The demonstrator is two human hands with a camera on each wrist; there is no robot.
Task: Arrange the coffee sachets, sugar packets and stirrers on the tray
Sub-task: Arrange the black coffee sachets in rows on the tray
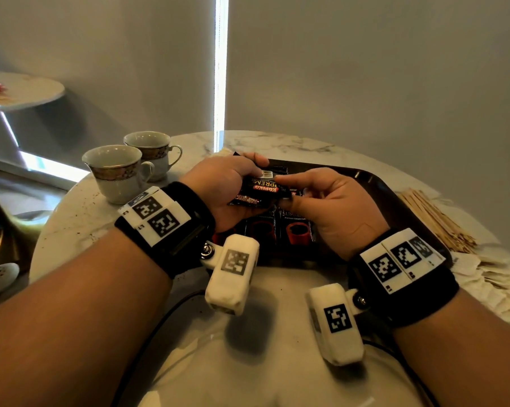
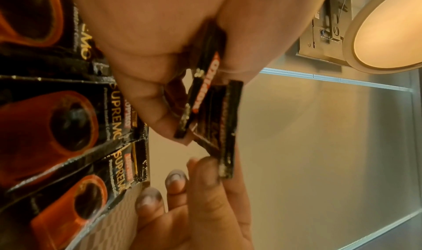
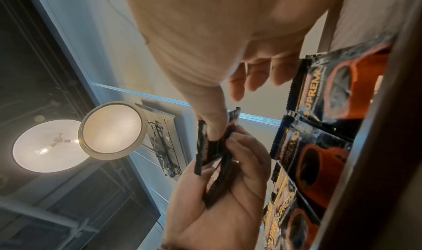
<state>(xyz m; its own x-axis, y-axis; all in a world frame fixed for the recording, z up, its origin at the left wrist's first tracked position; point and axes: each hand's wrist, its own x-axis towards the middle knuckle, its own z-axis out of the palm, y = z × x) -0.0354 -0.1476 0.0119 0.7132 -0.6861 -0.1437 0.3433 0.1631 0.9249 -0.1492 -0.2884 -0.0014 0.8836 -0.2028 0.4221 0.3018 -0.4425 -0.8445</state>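
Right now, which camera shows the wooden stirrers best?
The head view: the stirrers lie in a loose pile on the table, right of the tray. Neither wrist view shows them, only hands and coffee sachets.

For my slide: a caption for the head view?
Both hands hold coffee sachets above the tray.

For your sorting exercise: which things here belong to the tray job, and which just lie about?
Job:
held coffee sachets
left hand
right hand
tray
stirrers
sugar packets

Lying about:
two teacups
marble table
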